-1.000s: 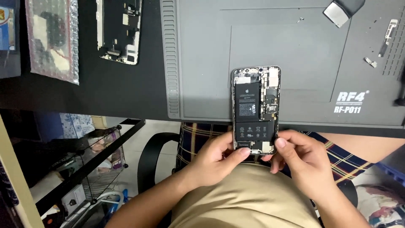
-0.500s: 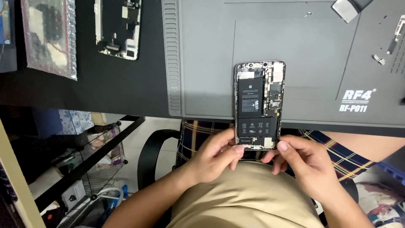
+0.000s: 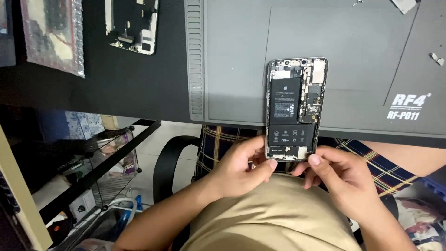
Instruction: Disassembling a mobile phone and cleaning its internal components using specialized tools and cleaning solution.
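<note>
An opened smartphone body (image 3: 294,109) with its black battery and circuit boards exposed lies half on the grey repair mat (image 3: 232,60), its lower end sticking out past the desk edge. My left hand (image 3: 241,168) pinches the phone's bottom left corner with thumb and fingers. At the bottom right corner, my right hand (image 3: 341,174) grips it with the thumb on top. Both hands hold the phone's lower end above my lap.
A detached phone screen panel (image 3: 131,23) lies face down on the black desk at the upper left, beside a bubble-wrap bag (image 3: 51,35). Small metal parts (image 3: 436,58) rest on the mat's right side. A wire rack (image 3: 100,162) and a chair armrest (image 3: 169,162) sit below the desk.
The view has shifted slightly; the phone and both hands keep the same grip on its lower end, with the thumbs adjusting a little.
</note>
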